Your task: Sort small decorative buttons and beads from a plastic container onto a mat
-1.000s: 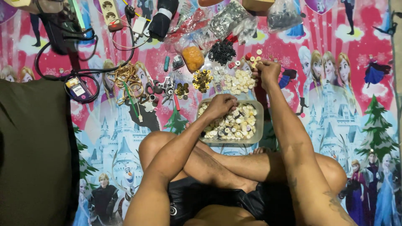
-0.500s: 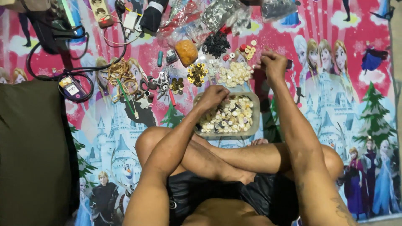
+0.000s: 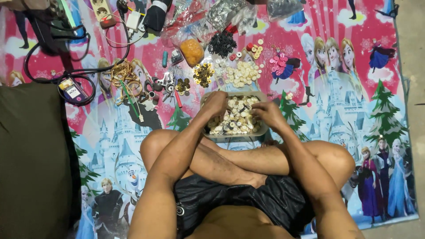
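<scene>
A shallow clear tray (image 3: 264,131) filled with pale cream and dark buttons sits on the printed mat in front of my crossed legs. My left hand (image 3: 215,104) rests over the tray's left side, fingers curled down into the buttons. My right hand (image 3: 267,113) is over the tray's right side, fingers bent among the buttons. Whether either hand pinches a button is hidden. Beyond the tray lie sorted heaps: cream buttons (image 3: 241,73), pink buttons (image 3: 280,64), black buttons (image 3: 222,43) and brass-coloured ones (image 3: 203,74).
A colourful cartoon-print mat (image 3: 363,88) covers the floor. Plastic bags (image 3: 226,12), an orange-filled bag (image 3: 192,51), scissors and small tools (image 3: 164,86), black cables (image 3: 53,57) and a dark cushion (image 3: 31,159) lie around. Bare concrete floor (image 3: 416,66) shows at right.
My right hand has come back from the far button heaps down to the tray's right side. My left hand stays in the tray.
</scene>
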